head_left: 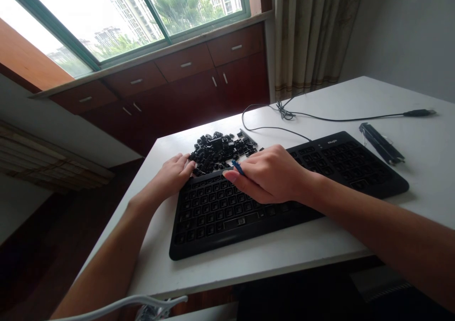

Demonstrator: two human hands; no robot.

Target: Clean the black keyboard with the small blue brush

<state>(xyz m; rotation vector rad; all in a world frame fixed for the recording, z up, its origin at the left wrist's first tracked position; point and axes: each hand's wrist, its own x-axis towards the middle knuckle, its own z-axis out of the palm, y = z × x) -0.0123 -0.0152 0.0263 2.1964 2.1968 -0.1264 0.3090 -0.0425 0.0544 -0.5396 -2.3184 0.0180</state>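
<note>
My right hand (268,174) is closed in front of my body, over the middle of a black keyboard (209,240). Between its thumb and fingers sticks out the end of a small blue tool (237,166); the rest is hidden in the fist. The keyboard has lost its keycaps, and rows of bare square sockets show. Behind its left part lies a heap of loose black keycaps (213,150). At the heap's left side rests my left hand (174,172), fingers stretched out and thumb apart, by the keyboard's back left corner. Its fingertips reach the heap's edge.
The keyboard's cable (284,112) lies bundled on the white table (387,96), its plug end at the right. A black strip-shaped part (382,143) lies behind the keyboard's right side. Under the window stand brown cabinets (185,93). A pale curved rail (142,302) shows below the front edge.
</note>
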